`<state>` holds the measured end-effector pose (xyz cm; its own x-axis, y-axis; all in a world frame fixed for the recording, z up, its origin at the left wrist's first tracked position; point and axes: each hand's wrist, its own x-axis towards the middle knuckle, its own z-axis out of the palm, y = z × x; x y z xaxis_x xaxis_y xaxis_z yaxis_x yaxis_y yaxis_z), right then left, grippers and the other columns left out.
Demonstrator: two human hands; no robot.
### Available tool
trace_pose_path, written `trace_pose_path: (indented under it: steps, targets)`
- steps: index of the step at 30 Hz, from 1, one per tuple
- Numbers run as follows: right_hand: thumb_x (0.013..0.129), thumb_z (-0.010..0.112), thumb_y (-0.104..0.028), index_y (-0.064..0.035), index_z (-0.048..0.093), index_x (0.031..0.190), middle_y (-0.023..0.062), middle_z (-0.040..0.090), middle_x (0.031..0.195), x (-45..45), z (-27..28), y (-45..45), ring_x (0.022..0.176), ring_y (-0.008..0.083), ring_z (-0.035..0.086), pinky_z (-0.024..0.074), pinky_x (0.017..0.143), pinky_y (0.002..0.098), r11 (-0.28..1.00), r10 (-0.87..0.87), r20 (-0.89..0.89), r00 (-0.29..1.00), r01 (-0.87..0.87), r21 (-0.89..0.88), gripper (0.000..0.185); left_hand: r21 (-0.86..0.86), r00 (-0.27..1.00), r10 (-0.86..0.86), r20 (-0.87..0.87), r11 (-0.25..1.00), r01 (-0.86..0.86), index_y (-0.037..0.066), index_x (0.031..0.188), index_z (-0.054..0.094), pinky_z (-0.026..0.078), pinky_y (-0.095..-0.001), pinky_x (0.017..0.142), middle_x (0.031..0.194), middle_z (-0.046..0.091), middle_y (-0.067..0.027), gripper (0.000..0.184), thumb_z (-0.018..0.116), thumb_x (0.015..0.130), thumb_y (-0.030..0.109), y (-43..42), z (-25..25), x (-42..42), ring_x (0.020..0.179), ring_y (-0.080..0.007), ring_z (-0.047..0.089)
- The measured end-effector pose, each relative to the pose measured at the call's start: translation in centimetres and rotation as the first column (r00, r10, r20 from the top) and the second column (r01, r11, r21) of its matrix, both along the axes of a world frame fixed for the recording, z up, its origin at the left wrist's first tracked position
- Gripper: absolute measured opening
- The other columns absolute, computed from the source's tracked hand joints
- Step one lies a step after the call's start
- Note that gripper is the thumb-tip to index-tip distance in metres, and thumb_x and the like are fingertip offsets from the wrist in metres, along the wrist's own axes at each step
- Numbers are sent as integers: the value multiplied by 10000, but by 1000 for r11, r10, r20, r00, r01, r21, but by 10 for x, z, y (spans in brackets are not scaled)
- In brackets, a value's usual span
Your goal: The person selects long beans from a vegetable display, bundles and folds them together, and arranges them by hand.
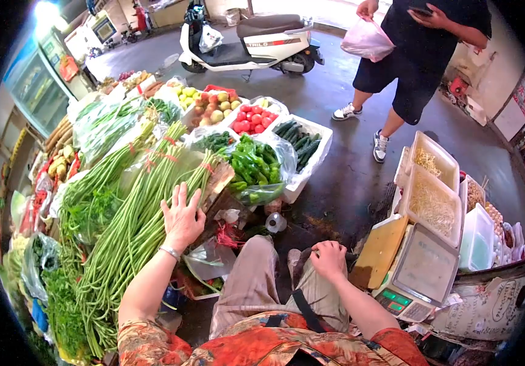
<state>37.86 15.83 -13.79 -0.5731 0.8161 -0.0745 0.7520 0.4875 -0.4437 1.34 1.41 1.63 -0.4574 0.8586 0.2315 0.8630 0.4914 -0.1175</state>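
Observation:
My left hand lies with spread fingers on the edge of a pile of long green beans, some bundles tied with red bands. It grips nothing. My right hand rests on my right knee with its fingers curled down; whether anything is under them is hidden. Green peppers in a clear plastic bag are just beyond my left hand. To the right of my right hand stands a digital scale with a bare metal pan and lit green digits. A wooden board leans beside it.
Tomatoes and cucumbers fill white boxes further out. Trays of bean sprouts stand at the right. A person holding a plastic bag and a phone stands across the floor. A white scooter is parked behind.

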Motion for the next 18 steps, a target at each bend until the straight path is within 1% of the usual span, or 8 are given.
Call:
trace_pose_path:
  steps: [2,4,8,10,11,12,15,18]
  targets:
    - [839,611,-303,-158,696,975,37,638,1121,-1,-1,3,1172,253,500,301,1031,480,999,12,29,1000,-10,-44,216,-9,1000,3,-1,1000,-3,157,1338,533,286,-669,1026,1487,367,-206,547,609,800,229,0,1,0,1380,-372,341]
    - [814,616,-248,-140,693,921,51,658,1034,-3,1,3,1121,264,520,302,1024,453,1000,-10,-53,999,9,-16,171,-7,1000,9,-11,1000,-9,161,1337,535,286,-661,1024,1483,374,-205,549,610,799,237,-1,-2,-1,1382,-368,341]
    - [809,634,-246,-136,694,902,53,667,993,-4,-4,5,1082,267,539,323,987,425,1000,-26,-105,994,26,-7,156,-4,1000,-5,3,1000,5,170,1332,547,278,-645,1026,1472,399,-212,546,602,797,263,-1,2,-1,1380,-369,357]
    - [809,642,-232,-134,690,899,47,667,985,-5,1,5,1071,261,544,328,977,419,999,-31,-110,993,30,-17,142,-51,999,34,29,998,-32,168,1361,520,251,-620,1060,1506,354,-205,566,597,807,250,0,6,2,1403,-357,329]
    - [842,640,-270,-141,685,976,49,668,1044,-4,2,8,1105,279,539,331,1017,462,996,-17,-53,998,12,-90,191,-48,999,35,29,998,-34,171,1362,519,252,-624,1059,1508,349,-207,565,594,808,252,0,5,1,1404,-360,327]
    - [839,644,-266,-142,680,958,45,669,1021,-5,0,8,1087,276,545,329,1020,469,997,-25,-59,998,21,-74,175,-44,999,32,31,999,-31,173,1364,518,252,-629,1058,1511,345,-209,564,591,810,253,0,3,0,1405,-364,325]
    - [845,637,-263,-143,673,948,44,668,1006,-6,-2,9,1075,273,550,330,1023,457,996,-8,-70,998,2,-85,163,-46,999,22,32,999,-21,172,1370,507,249,-656,1052,1508,339,-215,542,577,839,254,0,5,1,1403,-376,323]
    - [829,627,-187,-130,656,893,30,661,922,-9,-4,9,1010,254,568,343,970,406,999,-22,-153,988,17,-35,91,-71,999,31,35,997,-29,187,1397,482,243,-658,1052,1512,328,-206,557,577,853,256,0,6,1,1413,-372,301]
